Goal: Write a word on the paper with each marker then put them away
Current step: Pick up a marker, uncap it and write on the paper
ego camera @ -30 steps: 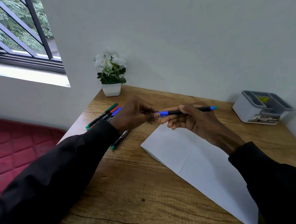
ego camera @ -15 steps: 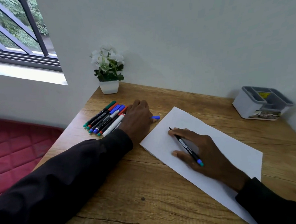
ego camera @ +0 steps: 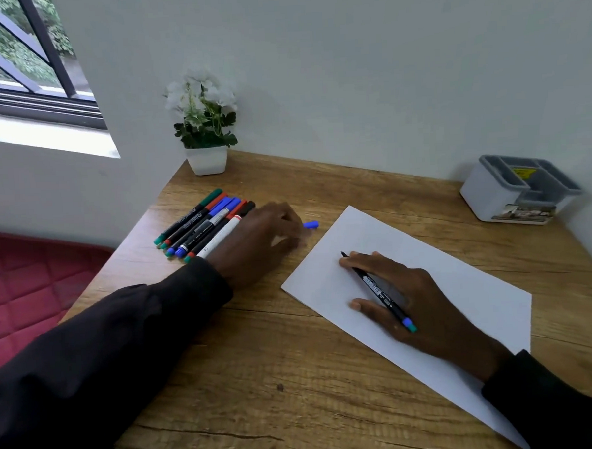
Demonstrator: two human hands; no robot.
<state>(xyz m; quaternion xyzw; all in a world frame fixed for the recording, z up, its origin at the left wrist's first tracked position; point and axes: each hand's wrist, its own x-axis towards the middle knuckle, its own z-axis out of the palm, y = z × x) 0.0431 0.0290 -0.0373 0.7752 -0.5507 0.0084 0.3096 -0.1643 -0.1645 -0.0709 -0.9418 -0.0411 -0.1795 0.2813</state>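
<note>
The right hand pinches the uncapped marker, tip at the paper, while the blurred left hand, seemingly loose, lies by the blue cap on the bench, so the unpinned paper may skid.

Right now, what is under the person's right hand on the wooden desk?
The white sheet of paper lies under the right hand, which holds an uncapped black marker. The paper beneath the palm is covered.

L hand palm-down, fingers loose, blurred — R hand flat, marker pinched btwn fingers.
</note>
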